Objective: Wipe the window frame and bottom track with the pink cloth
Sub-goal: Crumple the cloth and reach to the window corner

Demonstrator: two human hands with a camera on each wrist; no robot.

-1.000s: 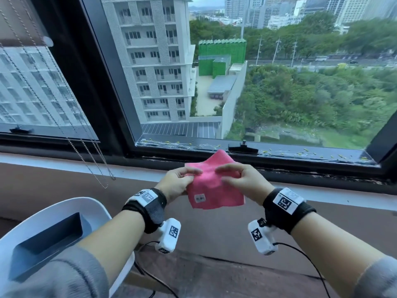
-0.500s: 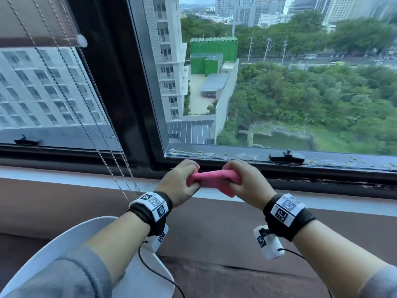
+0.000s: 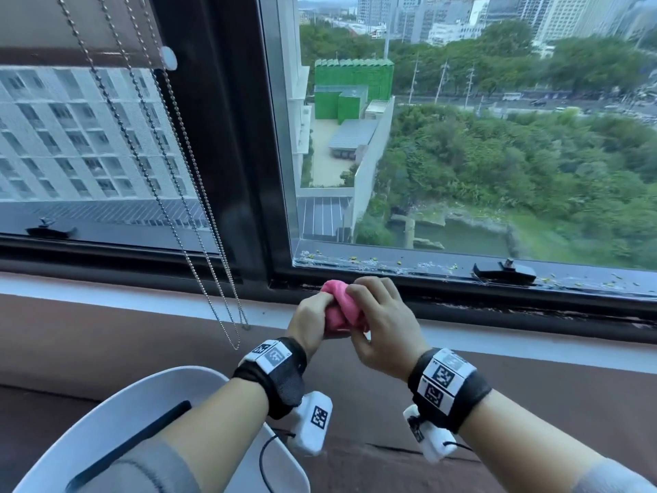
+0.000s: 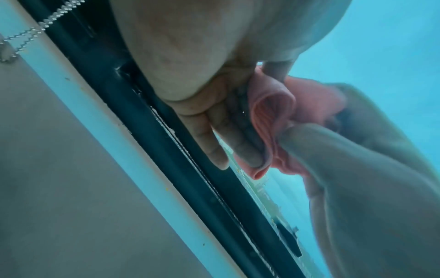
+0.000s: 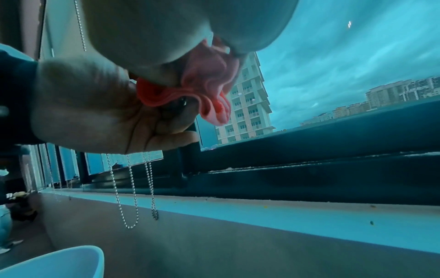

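The pink cloth (image 3: 339,309) is bunched into a wad between both hands, just in front of the dark bottom track (image 3: 462,297), near its corner with the dark upright of the window frame (image 3: 227,154). My left hand (image 3: 318,307) pinches the wad from the left. My right hand (image 3: 368,291) curls over it from the right and above, its fingertips close to the track. In the left wrist view, the left hand's fingers (image 4: 238,143) lie along the folded cloth (image 4: 273,122). In the right wrist view, cloth folds (image 5: 207,84) stick out between the two palms.
Two bead chains (image 3: 199,208) hang left of the hands, down to the white sill (image 3: 142,297). A black latch (image 3: 505,272) sits on the outer ledge among yellow-green specks. A white chair (image 3: 124,421) stands at lower left below a brown wall.
The cloth was held flat between both hands, then rolled, and is now a tight wad. Both hands have moved up and forward to the bottom track.
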